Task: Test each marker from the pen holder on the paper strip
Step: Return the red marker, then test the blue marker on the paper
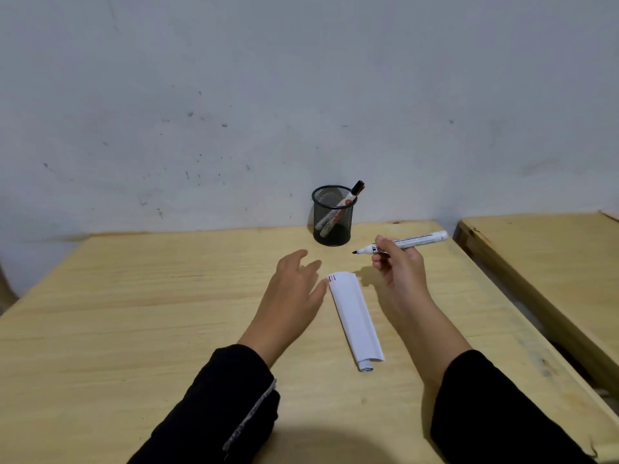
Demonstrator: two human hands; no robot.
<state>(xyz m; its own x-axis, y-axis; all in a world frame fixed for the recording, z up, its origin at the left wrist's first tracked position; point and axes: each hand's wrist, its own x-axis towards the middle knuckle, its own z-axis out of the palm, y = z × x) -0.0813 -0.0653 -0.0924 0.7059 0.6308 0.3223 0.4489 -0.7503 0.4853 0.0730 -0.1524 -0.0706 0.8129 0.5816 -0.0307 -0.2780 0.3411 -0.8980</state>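
A white paper strip [355,318] lies on the wooden table [134,313], with a few short red and black marks at its far end and its near end curled. My right hand [398,269] holds an uncapped white marker [412,242] above the table, its black tip pointing left, just beyond the strip's far end. My left hand [294,289] hovers open, fingers spread, at the strip's far left corner. A black mesh pen holder [332,217] stands at the table's back edge with a black-capped marker [351,195] leaning in it.
A grey marked wall rises right behind the table. A second wooden table [542,256] stands to the right, separated by a narrow gap. Black sleeves cover both forearms.
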